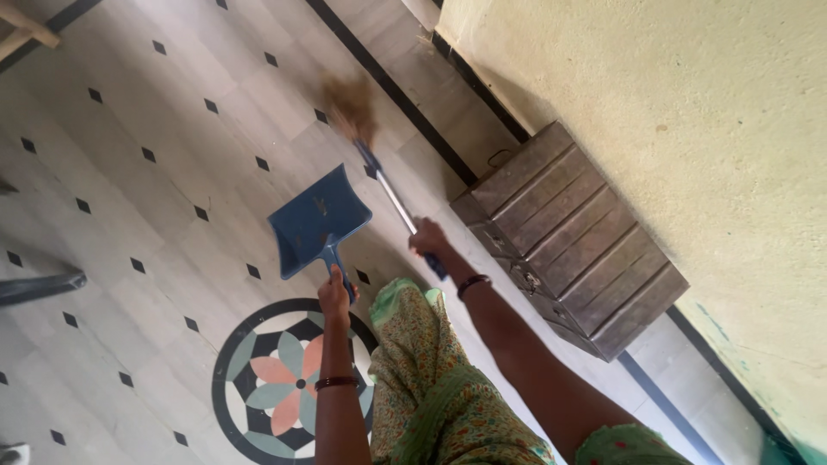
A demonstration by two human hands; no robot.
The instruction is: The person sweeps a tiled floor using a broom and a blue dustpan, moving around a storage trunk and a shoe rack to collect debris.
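**Broom and dustpan out over the tiled floor**

The left hand (334,294) was clenched round the handle of a blue dustpan (317,222), held just above the tiled floor (155,207). The right hand (428,241) gripped the metal shaft of a broom (383,176), its brown bristles blurred at the far end. To the right, a metal trunk (568,237) sat against the wall (689,103). Near the person, a floral floor medallion (276,379) showed.

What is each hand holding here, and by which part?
The left hand grips the blue dustpan by its handle. The right hand grips the broom near the lower end of its metal stick.
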